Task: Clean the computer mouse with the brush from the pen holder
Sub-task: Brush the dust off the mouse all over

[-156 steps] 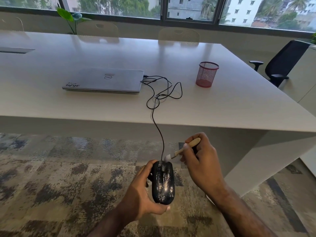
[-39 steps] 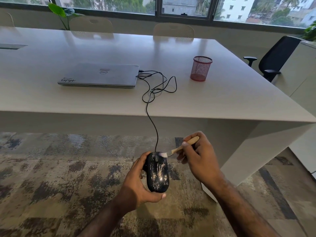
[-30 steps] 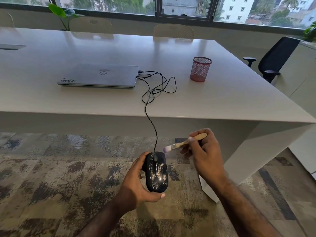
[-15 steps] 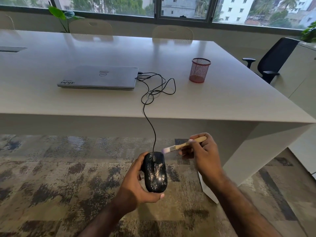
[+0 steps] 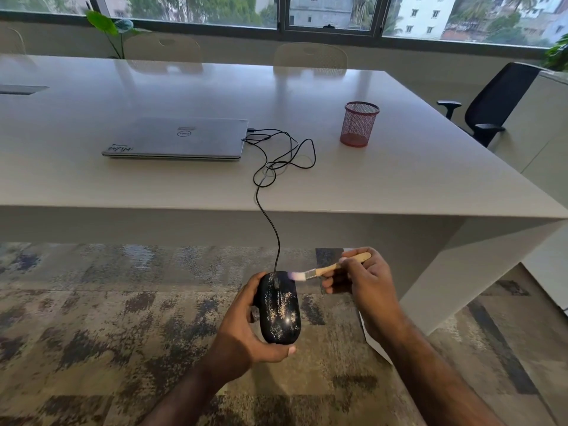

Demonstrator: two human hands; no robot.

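A black computer mouse, flecked with pale dust, sits in my left hand, held in front of me above the carpet. Its black cable runs up over the table edge to a closed grey laptop. My right hand pinches a small brush with a wooden handle. The pale bristles rest on the front right corner of the mouse, beside the scroll wheel. The red mesh pen holder stands on the table, apart from both hands.
The long white table spans the view, its front edge just beyond my hands. A black office chair stands at the right end. Beige chairs and a green plant line the far side by the window. Patterned carpet lies below.
The brush lifted up and to the right off the mouse a second ago, then came back down; its bristles touch the mouse's front right corner again. My left hand keeps its hold.
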